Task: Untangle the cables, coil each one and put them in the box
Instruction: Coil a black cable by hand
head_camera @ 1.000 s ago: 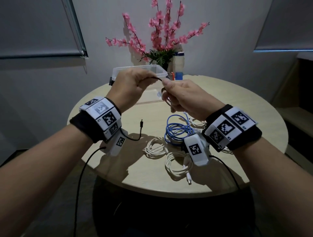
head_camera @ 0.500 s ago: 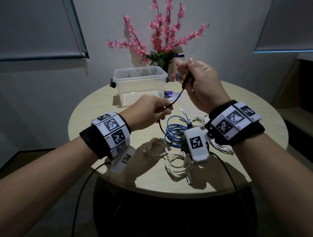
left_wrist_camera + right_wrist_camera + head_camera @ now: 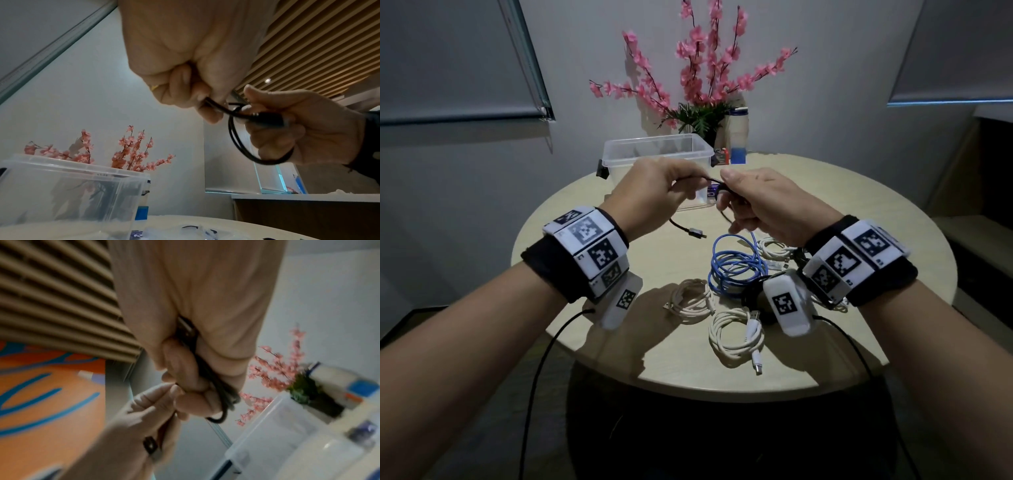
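Note:
Both hands hold a thin black cable (image 3: pixel 709 179) above the round table (image 3: pixel 893 246), in front of the clear plastic box (image 3: pixel 619 156). My right hand (image 3: pixel 724 192) grips a small coil of it with one plug in the palm; the left wrist view shows the loops (image 3: pixel 234 138) hanging under the fingers. My left hand (image 3: pixel 688 181) pinches the strand just left of the coil. The cable's free plug end (image 3: pixel 697 234) dangles below the left hand, over the table. A blue cable (image 3: pixel 736 263) and white cables (image 3: pixel 693 301) lie on the table.
Another coiled white cable (image 3: pixel 736 335) lies near the table's front edge, and one more (image 3: pixel 774 246) sits behind the right wrist. Pink flowers (image 3: pixel 705 68) and a bottle (image 3: pixel 738 137) stand behind the box. Sensor leads hang from both wrists.
My right hand has come down from beside the bottle and my left hand has risen, so they meet again in front of the box. The free plug end now hangs shorter.

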A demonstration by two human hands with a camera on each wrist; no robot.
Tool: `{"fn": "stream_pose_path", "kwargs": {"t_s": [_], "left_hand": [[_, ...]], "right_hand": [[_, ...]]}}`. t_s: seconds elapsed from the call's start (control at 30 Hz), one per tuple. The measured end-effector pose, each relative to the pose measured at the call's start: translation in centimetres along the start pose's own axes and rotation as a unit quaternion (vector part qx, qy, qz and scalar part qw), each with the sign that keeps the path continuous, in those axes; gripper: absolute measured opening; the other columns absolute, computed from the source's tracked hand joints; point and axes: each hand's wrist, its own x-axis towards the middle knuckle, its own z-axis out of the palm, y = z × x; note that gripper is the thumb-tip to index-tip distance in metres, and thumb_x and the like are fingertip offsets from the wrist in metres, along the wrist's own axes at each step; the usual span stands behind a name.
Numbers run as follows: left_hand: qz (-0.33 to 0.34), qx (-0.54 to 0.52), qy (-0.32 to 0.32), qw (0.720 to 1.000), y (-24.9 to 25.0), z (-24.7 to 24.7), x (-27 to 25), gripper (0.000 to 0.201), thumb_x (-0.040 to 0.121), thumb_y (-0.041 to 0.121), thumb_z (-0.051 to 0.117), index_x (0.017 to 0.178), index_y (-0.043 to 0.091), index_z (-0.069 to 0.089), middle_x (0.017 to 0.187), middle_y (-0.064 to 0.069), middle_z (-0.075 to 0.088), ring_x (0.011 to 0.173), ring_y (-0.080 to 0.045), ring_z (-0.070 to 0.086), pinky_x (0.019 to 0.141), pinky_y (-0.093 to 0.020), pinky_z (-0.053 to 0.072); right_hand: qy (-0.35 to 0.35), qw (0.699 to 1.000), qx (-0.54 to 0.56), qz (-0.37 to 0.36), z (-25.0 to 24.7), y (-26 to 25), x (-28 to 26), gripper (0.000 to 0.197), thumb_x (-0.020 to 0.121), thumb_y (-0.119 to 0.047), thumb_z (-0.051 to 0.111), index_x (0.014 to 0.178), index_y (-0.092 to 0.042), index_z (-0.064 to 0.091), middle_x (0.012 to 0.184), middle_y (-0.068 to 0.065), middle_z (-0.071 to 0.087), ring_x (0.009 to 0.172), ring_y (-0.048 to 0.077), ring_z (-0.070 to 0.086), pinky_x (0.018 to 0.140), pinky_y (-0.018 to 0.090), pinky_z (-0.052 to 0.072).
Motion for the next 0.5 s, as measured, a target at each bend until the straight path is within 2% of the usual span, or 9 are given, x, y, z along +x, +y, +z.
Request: {"fn": "stream_pose_path", "kwargs": {"t_s": [0.07,0.13,0.17,0.2,0.23,0.27,0.3,0.4,0.5], "left_hand": [[-0.008,-0.018,0.012,1.0,0.3,0.2,0.1,0.02,0.095,0.022,0.055,0.108,0.025,0.07,0.069,0.009,0.062,0.063,-0.002,0.055,0.063,-0.021,0.042],[0.007,-0.038,0.019,0.999,0.8,0.5,0.0,0.026,0.098,0.019,0.048,0.116,0.021,0.067,0.074,0.018,0.061,0.067,0.007,0.054,0.063,-0.011,0.039],[0.025,-0.048,0.02,0.998,1.0,0.7,-0.1,0.028,0.1,0.02,0.044,0.118,0.016,0.065,0.083,0.014,0.066,0.075,0.007,0.057,0.068,-0.011,0.04],[0.036,-0.055,0.017,0.998,1.0,0.9,-0.1,0.033,0.101,0.025,0.039,0.117,0.012,0.065,0.091,0.003,0.07,0.082,0.0,0.061,0.074,-0.016,0.044],[0.037,-0.056,0.009,0.998,1.0,1.1,-0.1,0.038,0.1,0.03,0.036,0.113,0.009,0.065,0.094,-0.009,0.07,0.088,-0.015,0.062,0.079,-0.027,0.045],[0.033,-0.053,-0.002,0.998,0.9,1.2,-0.1,0.042,0.099,0.036,0.034,0.109,0.008,0.064,0.093,-0.015,0.068,0.088,-0.025,0.061,0.08,-0.034,0.045],[0.03,-0.048,-0.018,0.998,0.8,1.4,0.0,0.041,0.097,0.038,0.034,0.103,0.009,0.062,0.09,-0.013,0.067,0.086,-0.027,0.059,0.079,-0.035,0.045],[0.03,-0.051,-0.046,0.997,0.7,1.7,0.1,0.016,0.097,0.034,0.04,0.094,0.025,0.053,0.078,0.008,0.057,0.074,-0.011,0.051,0.07,-0.02,0.04],[0.023,-0.052,-0.032,0.998,0.9,1.7,0.1,0.015,0.101,0.024,0.039,0.088,0.026,0.046,0.073,0.017,0.047,0.068,0.0,0.046,0.064,-0.011,0.034]], "right_hand": [[-0.029,0.994,0.104,-0.008,0.2,-0.3,-0.3,0.036,0.103,-0.028,0.037,0.073,-0.011,0.047,0.046,-0.008,0.025,0.044,0.011,0.022,0.055,0.027,0.043],[-0.031,0.981,0.191,-0.016,0.1,-0.6,-0.3,0.036,0.103,-0.027,0.036,0.071,-0.012,0.043,0.05,-0.004,0.028,0.042,0.01,0.026,0.051,0.025,0.04],[-0.029,0.973,0.227,-0.019,0.0,-0.7,-0.2,0.037,0.103,-0.027,0.035,0.07,-0.012,0.042,0.053,-0.003,0.03,0.042,0.009,0.028,0.05,0.024,0.039],[-0.027,0.967,0.252,-0.023,-0.1,-0.8,-0.1,0.038,0.104,-0.028,0.034,0.07,-0.012,0.041,0.055,-0.001,0.031,0.043,0.009,0.031,0.05,0.023,0.039],[-0.023,0.963,0.266,-0.028,-0.1,-0.8,0.0,0.038,0.104,-0.029,0.033,0.07,-0.012,0.04,0.057,-0.001,0.031,0.046,0.009,0.033,0.052,0.024,0.04],[-0.02,0.962,0.27,-0.033,-0.1,-0.7,0.1,0.038,0.104,-0.029,0.032,0.07,-0.012,0.04,0.058,-0.001,0.033,0.049,0.011,0.035,0.054,0.024,0.042],[-0.016,0.963,0.266,-0.036,-0.2,-0.6,0.2,0.038,0.104,-0.029,0.031,0.071,-0.012,0.04,0.057,-0.002,0.035,0.052,0.012,0.038,0.056,0.025,0.044],[0.005,0.977,0.213,-0.033,-0.4,-0.1,0.3,0.038,0.103,-0.031,0.033,0.071,-0.014,0.043,0.06,-0.002,0.04,0.058,0.012,0.044,0.06,0.024,0.041],[0.045,0.994,0.087,-0.04,-0.9,0.5,0.2,0.036,0.101,-0.031,0.041,0.074,-0.013,0.056,0.065,-0.001,0.051,0.059,0.01,0.048,0.056,0.023,0.036]]}}
